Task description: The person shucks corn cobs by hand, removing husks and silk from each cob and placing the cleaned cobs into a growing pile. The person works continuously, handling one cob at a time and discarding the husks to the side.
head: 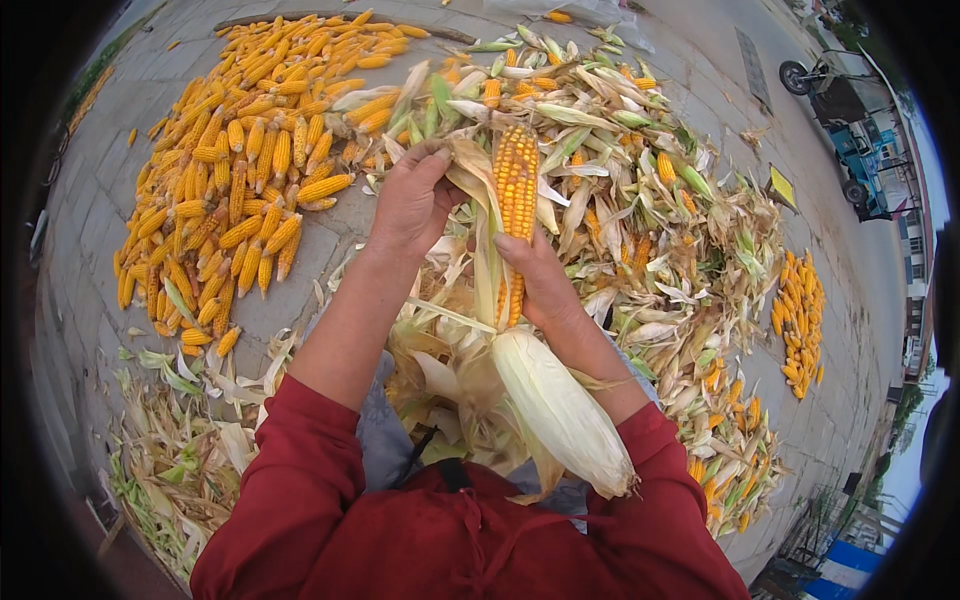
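Upright before me is a yellow ear of corn (516,184), its kernels bare over most of its length. My right hand (538,271) grips the ear near its lower end, the thumb lying across the kernels. Pinched between the thumb and fingers of my left hand (420,191) is a dry husk leaf (477,176), pulled away along the ear's left side. A pale husk (562,409) hangs from the ear's base towards my right forearm. Loose husks (442,375) lie between my legs below the hands.
Husked ears form a large pile (240,172) on the paving at left. A heap of corn with husks (630,172) spreads ahead and right. A smaller ear pile (798,326) lies farther right. Discarded husks (172,472) lie at lower left. A blue three-wheeled vehicle (862,157) stands beyond.
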The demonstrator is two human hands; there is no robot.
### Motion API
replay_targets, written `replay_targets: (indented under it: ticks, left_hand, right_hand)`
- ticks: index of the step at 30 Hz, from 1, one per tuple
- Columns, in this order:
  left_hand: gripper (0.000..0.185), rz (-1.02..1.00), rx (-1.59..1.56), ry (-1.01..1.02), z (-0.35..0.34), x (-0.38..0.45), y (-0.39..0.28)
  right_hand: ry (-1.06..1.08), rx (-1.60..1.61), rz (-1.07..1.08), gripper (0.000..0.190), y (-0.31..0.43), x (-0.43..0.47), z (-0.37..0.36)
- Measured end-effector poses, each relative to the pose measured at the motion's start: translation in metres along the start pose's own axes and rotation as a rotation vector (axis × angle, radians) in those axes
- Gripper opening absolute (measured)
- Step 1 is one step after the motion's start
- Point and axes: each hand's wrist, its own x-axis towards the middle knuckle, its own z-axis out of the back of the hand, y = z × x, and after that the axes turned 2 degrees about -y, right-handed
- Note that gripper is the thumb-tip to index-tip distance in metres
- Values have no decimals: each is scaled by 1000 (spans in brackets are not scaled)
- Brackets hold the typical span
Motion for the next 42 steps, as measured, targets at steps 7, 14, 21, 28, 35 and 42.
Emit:
replay_targets:
  ticks: [7,14,21,28,35,42]
  left_hand:
    - [16,-71,141,132,-14,-9,7]
    - [14,58,10,519,-5,-17,-6]
    - [22,401,588,1077,-1,-85,8]
    - [41,426,932,857,7,-65,26]
    - [87,73,803,301,-7,-42,44]
    - [95,124,644,419,-21,-45,74]
  right_hand:
    - [-45,-27,21,40,4,5,15]
    - [-191,192,39,44,10,12,18]
    - [-460,274,343,39,91,10,85]
    - [-563,-151,472,42,79,9,83]
    - [-501,-342,446,46,40,12,18]
    - [-406,-143,316,36,29,18,12]
